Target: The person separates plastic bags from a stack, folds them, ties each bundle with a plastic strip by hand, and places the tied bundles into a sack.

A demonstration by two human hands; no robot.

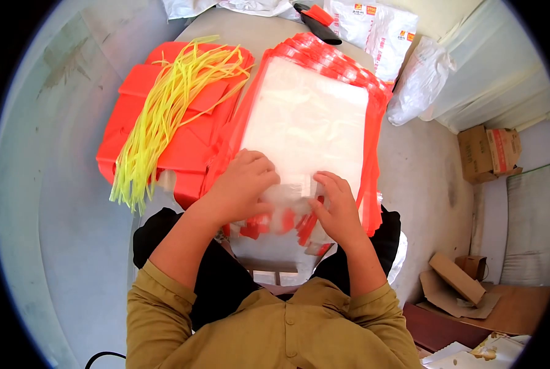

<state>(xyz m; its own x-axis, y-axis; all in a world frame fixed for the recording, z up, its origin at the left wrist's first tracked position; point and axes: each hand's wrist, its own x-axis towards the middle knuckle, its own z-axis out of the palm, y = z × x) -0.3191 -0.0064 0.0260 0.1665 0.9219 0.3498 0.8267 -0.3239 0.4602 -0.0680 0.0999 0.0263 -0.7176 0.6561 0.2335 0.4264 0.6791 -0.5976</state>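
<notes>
A thick stack of flat plastic bags with red borders (373, 154) lies in front of me, with a whitish clear sheet (306, 111) over its top. My left hand (244, 187) is at the near edge of the stack, its fingers bent and its thumb side blurred; its grip is unclear. Between my hands a crumpled clear plastic bag (284, 200) is bunched up, smeared by motion. My right hand (336, 206) has thumb and fingers closing on that plastic's right side. Red and clear bag ends (312, 230) hang below the edge.
Left of the stack, folded red bags (198, 135) carry a bundle of yellow strips (158, 117). White printed sacks (376, 31) and a dark tubular object with a red part (318, 24) lie at the back. Cardboard boxes (487, 150) stand on the floor to the right.
</notes>
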